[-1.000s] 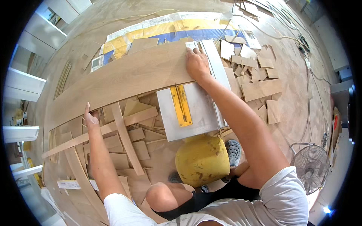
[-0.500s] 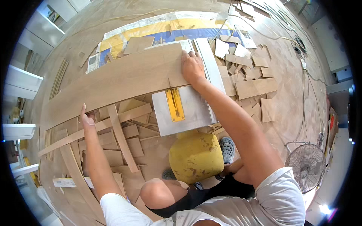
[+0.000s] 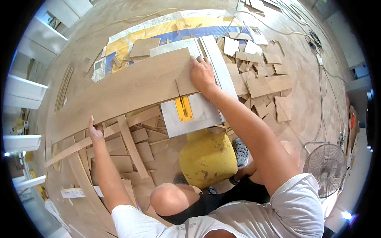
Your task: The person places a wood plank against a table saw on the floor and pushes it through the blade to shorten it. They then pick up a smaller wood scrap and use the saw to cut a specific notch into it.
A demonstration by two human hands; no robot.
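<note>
A long pale-wood plank [image 3: 119, 83] lies across the silver saw table [image 3: 172, 123], with a cut line reaching into it from its near edge above the yellow insert [image 3: 184, 111]. My left hand [image 3: 96, 129] grips the plank's near edge toward its left end. My right hand [image 3: 202, 73] holds its right end with bent fingers, beside the silver fence [image 3: 214, 51]. The plank covers part of the insert. A yellow housing [image 3: 206, 162] is below the table, between my legs.
Wood offcuts [image 3: 270, 83] and strips [image 3: 131, 146] are scattered around the saw. A printed plastic sheet [image 3: 182, 22] lies beyond it. Cables [image 3: 321, 91] run along the right, near a floor fan [image 3: 323, 170]. White cabinets or drawers [image 3: 24, 87] stand at the left.
The plank and both hands have shifted toward me relative to the table. Less of the yellow insert shows, and the cut line reaches further into the plank.
</note>
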